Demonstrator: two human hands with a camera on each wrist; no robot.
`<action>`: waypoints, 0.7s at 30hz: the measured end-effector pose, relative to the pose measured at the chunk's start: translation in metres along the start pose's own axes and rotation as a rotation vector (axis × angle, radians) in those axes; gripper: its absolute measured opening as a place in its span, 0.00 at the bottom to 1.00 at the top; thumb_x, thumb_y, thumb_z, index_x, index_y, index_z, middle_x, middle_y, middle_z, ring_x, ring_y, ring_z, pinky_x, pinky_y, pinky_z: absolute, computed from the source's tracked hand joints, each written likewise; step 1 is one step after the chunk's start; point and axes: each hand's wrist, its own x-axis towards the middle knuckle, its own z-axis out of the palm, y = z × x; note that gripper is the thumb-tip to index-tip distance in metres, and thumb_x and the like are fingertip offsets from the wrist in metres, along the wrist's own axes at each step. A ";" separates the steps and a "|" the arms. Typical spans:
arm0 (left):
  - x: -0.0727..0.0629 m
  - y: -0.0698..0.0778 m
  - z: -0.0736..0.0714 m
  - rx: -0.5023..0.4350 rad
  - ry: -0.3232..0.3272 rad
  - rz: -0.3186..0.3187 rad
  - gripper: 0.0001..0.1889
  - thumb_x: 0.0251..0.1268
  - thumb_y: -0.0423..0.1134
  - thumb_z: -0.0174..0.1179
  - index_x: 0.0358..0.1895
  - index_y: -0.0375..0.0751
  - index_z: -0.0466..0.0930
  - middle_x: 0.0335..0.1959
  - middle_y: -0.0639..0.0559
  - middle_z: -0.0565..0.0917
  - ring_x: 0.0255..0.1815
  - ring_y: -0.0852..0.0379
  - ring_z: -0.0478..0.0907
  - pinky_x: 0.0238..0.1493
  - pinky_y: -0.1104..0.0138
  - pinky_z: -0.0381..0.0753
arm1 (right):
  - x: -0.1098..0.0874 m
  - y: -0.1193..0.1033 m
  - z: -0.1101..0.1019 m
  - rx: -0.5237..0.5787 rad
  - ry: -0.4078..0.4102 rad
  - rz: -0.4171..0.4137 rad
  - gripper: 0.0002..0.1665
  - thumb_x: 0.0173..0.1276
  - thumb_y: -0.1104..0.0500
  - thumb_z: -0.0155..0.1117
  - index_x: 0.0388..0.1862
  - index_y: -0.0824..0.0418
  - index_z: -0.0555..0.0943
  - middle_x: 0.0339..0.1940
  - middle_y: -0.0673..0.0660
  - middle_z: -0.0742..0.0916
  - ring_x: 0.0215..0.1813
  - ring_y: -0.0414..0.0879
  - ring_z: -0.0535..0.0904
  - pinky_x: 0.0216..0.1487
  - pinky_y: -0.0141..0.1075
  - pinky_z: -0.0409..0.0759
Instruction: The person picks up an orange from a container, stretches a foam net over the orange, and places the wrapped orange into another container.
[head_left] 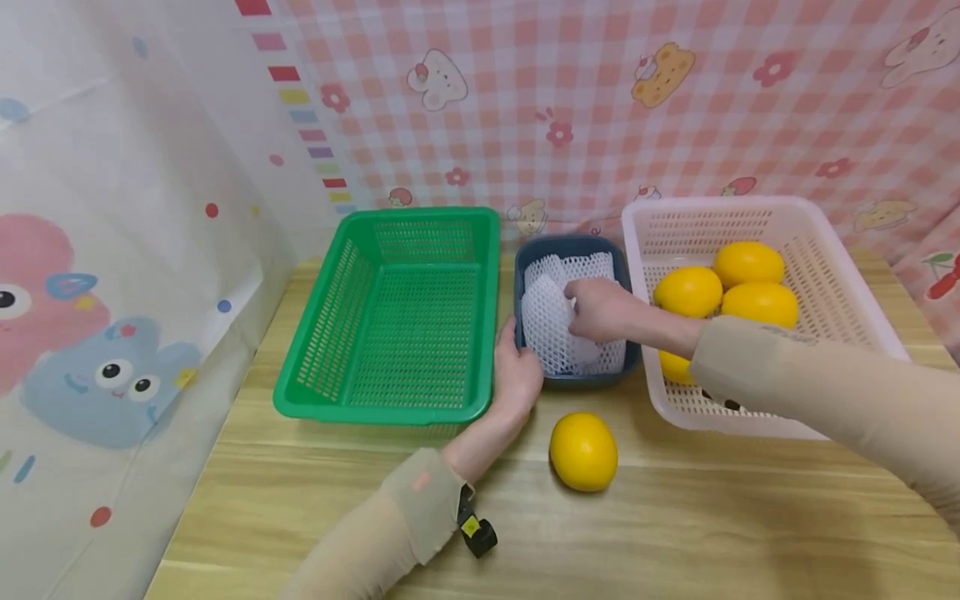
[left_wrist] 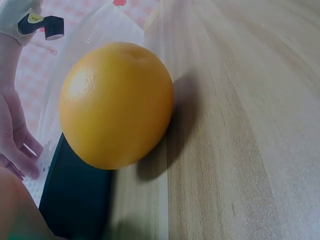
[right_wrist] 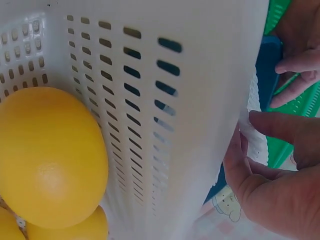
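Observation:
My right hand (head_left: 603, 310) reaches into a small dark blue bin (head_left: 577, 382) and pinches a white foam net sleeve (head_left: 546, 308) between thumb and fingers. In the right wrist view the pinched sleeve (right_wrist: 256, 135) shows just past the pale basket's wall. More white foam netting (head_left: 596, 267) lies in the bin under and behind it. My left hand (head_left: 517, 375) rests along the bin's left side, fingers straight, in the gap beside the green basket (head_left: 491, 317). A smooth yellow fruit (head_left: 583, 452) sits on the table in front of the bin, large in the left wrist view.
A pale pink perforated basket (head_left: 847, 258) stands at the right with several yellow fruits (head_left: 750, 265) in it, partly hidden by my right sleeve. The green basket is at the left of the bin. A checked, printed cloth (head_left: 510, 125) hangs behind the wooden table (head_left: 675, 533).

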 end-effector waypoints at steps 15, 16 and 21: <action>-0.003 0.006 -0.003 0.053 -0.048 0.019 0.32 0.78 0.28 0.44 0.83 0.33 0.55 0.85 0.34 0.58 0.87 0.40 0.55 0.89 0.49 0.54 | -0.021 0.009 -0.015 0.084 0.111 -0.040 0.30 0.71 0.62 0.69 0.69 0.72 0.77 0.51 0.69 0.88 0.45 0.56 0.82 0.48 0.43 0.87; -0.004 0.007 -0.003 0.056 -0.050 0.037 0.32 0.78 0.29 0.45 0.83 0.33 0.55 0.85 0.34 0.58 0.87 0.40 0.56 0.89 0.48 0.55 | -0.022 0.010 -0.016 0.100 0.119 -0.040 0.30 0.71 0.62 0.69 0.69 0.72 0.76 0.51 0.69 0.88 0.46 0.56 0.82 0.48 0.43 0.87; -0.012 0.009 -0.007 0.084 -0.074 0.143 0.32 0.79 0.31 0.48 0.83 0.32 0.56 0.84 0.35 0.60 0.86 0.40 0.58 0.87 0.47 0.58 | -0.031 0.017 -0.019 0.160 0.157 -0.057 0.31 0.72 0.62 0.68 0.71 0.72 0.75 0.52 0.70 0.87 0.49 0.59 0.83 0.50 0.45 0.89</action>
